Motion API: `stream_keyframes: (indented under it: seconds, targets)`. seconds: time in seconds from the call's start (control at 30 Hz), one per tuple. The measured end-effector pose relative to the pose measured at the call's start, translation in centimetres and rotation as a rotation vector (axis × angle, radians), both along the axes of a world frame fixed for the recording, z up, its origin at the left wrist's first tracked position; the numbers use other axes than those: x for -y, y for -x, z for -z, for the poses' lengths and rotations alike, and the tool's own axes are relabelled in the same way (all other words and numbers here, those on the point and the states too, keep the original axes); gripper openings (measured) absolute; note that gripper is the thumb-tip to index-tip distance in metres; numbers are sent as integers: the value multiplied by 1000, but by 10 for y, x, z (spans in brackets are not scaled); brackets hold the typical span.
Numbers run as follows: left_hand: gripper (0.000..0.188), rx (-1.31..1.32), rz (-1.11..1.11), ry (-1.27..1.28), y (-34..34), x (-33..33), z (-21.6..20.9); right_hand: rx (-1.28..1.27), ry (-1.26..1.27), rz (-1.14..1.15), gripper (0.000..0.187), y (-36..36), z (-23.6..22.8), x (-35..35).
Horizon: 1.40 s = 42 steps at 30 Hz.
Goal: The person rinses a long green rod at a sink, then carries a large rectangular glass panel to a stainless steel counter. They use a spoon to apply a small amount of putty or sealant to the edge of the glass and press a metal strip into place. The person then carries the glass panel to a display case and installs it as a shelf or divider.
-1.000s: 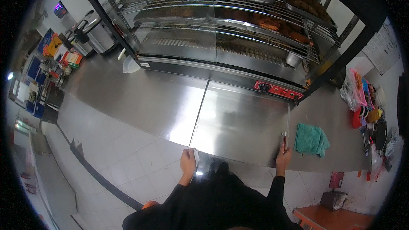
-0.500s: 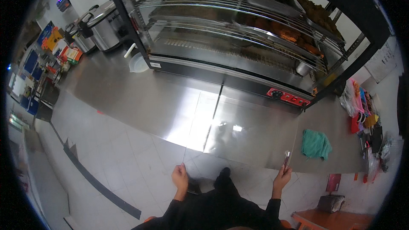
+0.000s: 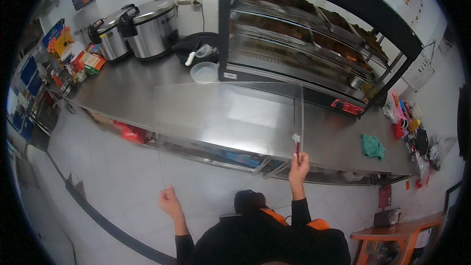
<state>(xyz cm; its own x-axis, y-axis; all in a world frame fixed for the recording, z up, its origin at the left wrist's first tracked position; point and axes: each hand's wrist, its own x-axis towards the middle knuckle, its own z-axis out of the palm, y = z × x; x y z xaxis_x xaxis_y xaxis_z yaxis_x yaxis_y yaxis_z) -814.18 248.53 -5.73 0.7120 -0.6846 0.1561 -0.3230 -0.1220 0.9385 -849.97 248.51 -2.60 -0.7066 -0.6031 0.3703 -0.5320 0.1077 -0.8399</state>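
A clear see-through panel is held out in front of me, its far edge close to the base of the heated display cabinet. My right hand is closed at the panel's right edge, together with a slim dark red and silver piece pointing up from the fingers; its kind is unclear. On the left, my left hand is closed over the floor, lower than the right, seemingly pinching the panel's faint near left edge. Inside the cabinet, trays of browned food sit on wire racks.
A long steel counter runs across the front. Two large steel cookers, a black pan and a clear plastic tub stand left of the cabinet. A green cloth lies at the right. Red bags sit under the counter.
My view has swung left, bringing in the pan and under-counter shelf. Both hands have moved left in the picture, the right one also upward, carrying the panel and the red piece.
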Motion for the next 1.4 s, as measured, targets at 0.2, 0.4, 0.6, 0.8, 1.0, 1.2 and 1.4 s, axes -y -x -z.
stream_keyframes:
  seconds: [0.2,0.4,0.6,0.8,1.0,1.2,1.4]
  targets:
    - [32,-44,-218,39,-137,19,-3,27,109,-265,15,-148,-16,83]
    - [31,-22,-511,110,-290,31,8,73,87,-496,19,-324,-3,195]
    - [33,31,-949,82,-400,23,-38,262,149,-1011,13,-520,-18,281]
    - [43,129,-1357,123,-496,-7,-9,260,135,-1390,9,-720,-22,320]
    - [40,184,-1539,43,-600,-12,-13,535,82,-1560,10,-875,-12,330]
    - [37,24,-1409,296,-726,18,-27,106,206,-1563,8,-998,9,372]
    - [42,139,-1381,203,-881,47,10,269,75,-1535,12,-1133,-23,383]
